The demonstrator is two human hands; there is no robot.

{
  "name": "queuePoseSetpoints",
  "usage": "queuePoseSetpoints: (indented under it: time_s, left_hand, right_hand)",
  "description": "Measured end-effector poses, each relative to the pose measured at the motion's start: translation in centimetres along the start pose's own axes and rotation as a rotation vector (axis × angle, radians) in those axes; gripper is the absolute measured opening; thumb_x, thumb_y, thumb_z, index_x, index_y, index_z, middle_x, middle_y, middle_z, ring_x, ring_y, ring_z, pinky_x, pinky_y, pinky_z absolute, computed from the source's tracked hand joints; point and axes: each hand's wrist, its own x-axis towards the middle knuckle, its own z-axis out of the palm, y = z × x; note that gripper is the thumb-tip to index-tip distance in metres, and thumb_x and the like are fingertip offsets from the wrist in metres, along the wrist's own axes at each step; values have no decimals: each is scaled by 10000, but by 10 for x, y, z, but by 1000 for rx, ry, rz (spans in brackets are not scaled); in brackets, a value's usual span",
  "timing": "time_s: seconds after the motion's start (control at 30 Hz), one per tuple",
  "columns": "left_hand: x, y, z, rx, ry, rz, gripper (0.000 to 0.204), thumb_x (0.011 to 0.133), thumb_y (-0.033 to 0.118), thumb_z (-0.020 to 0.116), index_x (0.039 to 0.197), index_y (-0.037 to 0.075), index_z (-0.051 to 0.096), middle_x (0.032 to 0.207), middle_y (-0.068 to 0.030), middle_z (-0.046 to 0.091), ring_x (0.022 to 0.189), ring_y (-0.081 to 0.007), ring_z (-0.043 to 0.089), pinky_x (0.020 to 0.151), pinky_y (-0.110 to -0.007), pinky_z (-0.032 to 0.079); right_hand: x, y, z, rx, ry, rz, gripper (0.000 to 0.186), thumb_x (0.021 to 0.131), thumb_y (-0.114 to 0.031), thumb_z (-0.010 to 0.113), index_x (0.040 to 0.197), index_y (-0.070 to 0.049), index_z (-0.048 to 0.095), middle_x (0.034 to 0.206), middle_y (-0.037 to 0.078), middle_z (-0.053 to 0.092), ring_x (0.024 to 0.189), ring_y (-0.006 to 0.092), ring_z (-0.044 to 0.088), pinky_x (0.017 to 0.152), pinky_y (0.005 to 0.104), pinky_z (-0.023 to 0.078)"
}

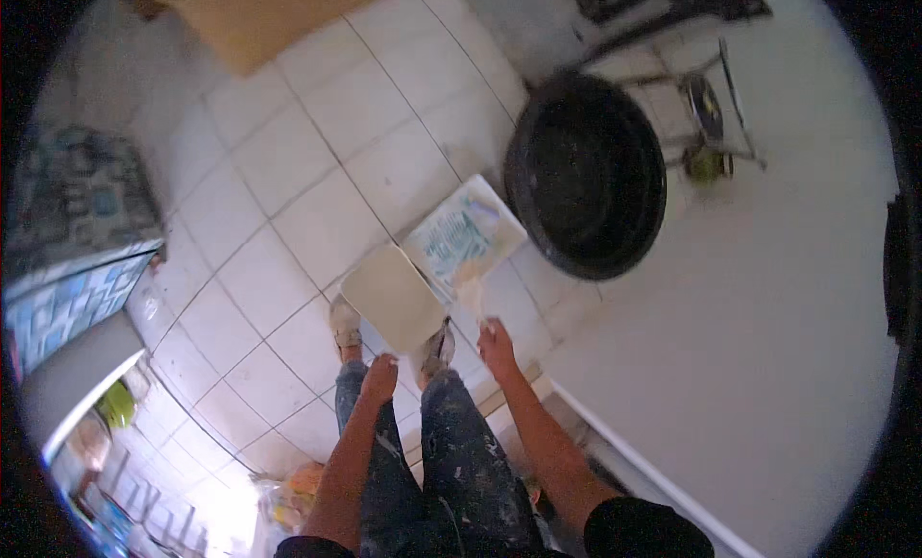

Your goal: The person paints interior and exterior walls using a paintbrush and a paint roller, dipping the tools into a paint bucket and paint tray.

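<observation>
My right hand [497,349] is closed around the near end of a pale, blurred hand tool [469,287]; its kind is too smeared to tell. The tool's beige far end overlaps the near edge of a white rectangular lid [451,239] with teal printing, lying on the floor. Beside that lid, a cream rectangular tub [394,303] stands in front of my shoes, its pale inside facing up. My left hand [381,376] hovers low near the tub's close side, fingers curled in; whether anything is in them I cannot make out.
A big round black basin [586,179] sits beyond the lid to the right, next to a dark metal frame [725,97]. White wall [730,366] rises at right. Patterned blue-grey furniture [91,203] stands left, brown board [259,20] far left, plastic bag [288,500] near left.
</observation>
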Motion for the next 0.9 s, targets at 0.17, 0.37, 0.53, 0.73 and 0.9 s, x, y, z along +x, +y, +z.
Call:
queuePoseSetpoints:
  time_s: [0.17,0.37,0.53,0.73,0.9]
  left_hand:
    - [-112,84,-90,-6,57,-202,246,930,190,494,1124,76,593,1101,-183,597,1030,-349,598,887,-449,488]
    - [-277,201,-200,-341,498,-207,231,928,212,551,1123,94,590,1103,-140,589,1028,-350,599,878,-447,487]
    - [-411,254,-266,-128,547,9,362,935,304,563,1220,81,556,1151,-126,576,1091,-307,573,922,-455,443]
    - [-591,343,-368,218,986,242,496,852,316,636,1292,108,546,1134,-99,576,1038,-258,583,911,-429,416]
    - [-751,356,-426,671,1584,387,346,818,151,622,1156,223,608,1025,-15,618,890,-167,645,753,-366,465]
  right_hand:
    - [-104,-55,-20,31,-578,152,224,959,-188,602,1150,-73,576,794,0,575,619,85,514,554,245,442]
    - [-208,-134,24,-93,-1086,73,275,998,-275,549,1111,-29,594,918,18,615,817,114,554,763,272,442]
    - [-283,-156,87,-277,-913,-87,221,926,-95,562,1127,-4,562,842,63,612,691,113,559,615,239,449]
    - [-297,-168,176,-600,-1027,-400,265,869,-94,590,1130,-57,576,761,30,598,598,89,530,515,225,414]
    - [-320,-149,281,-799,-1160,-919,63,942,-39,508,949,-59,567,673,-8,510,508,59,430,437,200,318]
